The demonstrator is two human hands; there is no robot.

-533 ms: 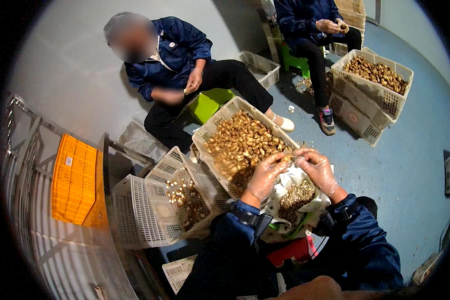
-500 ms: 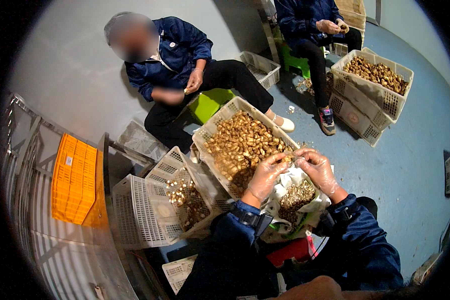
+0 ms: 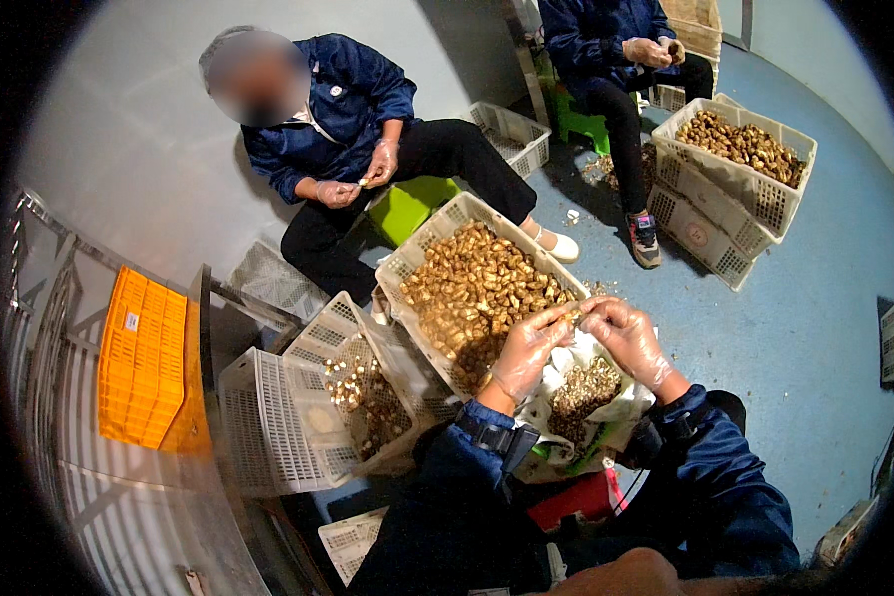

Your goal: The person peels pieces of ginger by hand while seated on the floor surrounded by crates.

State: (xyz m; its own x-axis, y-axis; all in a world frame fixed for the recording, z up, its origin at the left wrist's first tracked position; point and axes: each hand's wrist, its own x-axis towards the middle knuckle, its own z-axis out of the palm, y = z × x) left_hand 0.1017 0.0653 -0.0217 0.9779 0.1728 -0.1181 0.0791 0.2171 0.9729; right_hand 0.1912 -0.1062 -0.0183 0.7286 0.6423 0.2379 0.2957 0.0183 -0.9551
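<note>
My left hand point(image 3: 526, 356) and my right hand point(image 3: 626, 343), both in clear gloves, meet fingertip to fingertip. Between them they pinch a small brown-gold piece point(image 3: 573, 316), mostly covered by the fingers; I cannot tell its exact kind. Just left of my hands is a white plastic crate point(image 3: 422, 233) heaped with similar rounded brown-gold pieces point(image 3: 487, 283). Below my hands, a white bag point(image 3: 626, 412) lines a container in front of me and holds small brown and pale scraps point(image 3: 581, 397).
Left stands a white crate point(image 3: 303, 363) with white and brown pieces. Beyond it is an orange crate point(image 3: 144, 358). A seated person point(image 3: 338, 109) works across from me; another point(image 3: 606, 60) sits farther right beside a full crate point(image 3: 666, 149). A red object point(image 3: 576, 500) lies below the bag.
My hands stay together on the small piece, with only slight finger movement. The person opposite has brought both hands together around a small pale piece. The view has shifted slightly.
</note>
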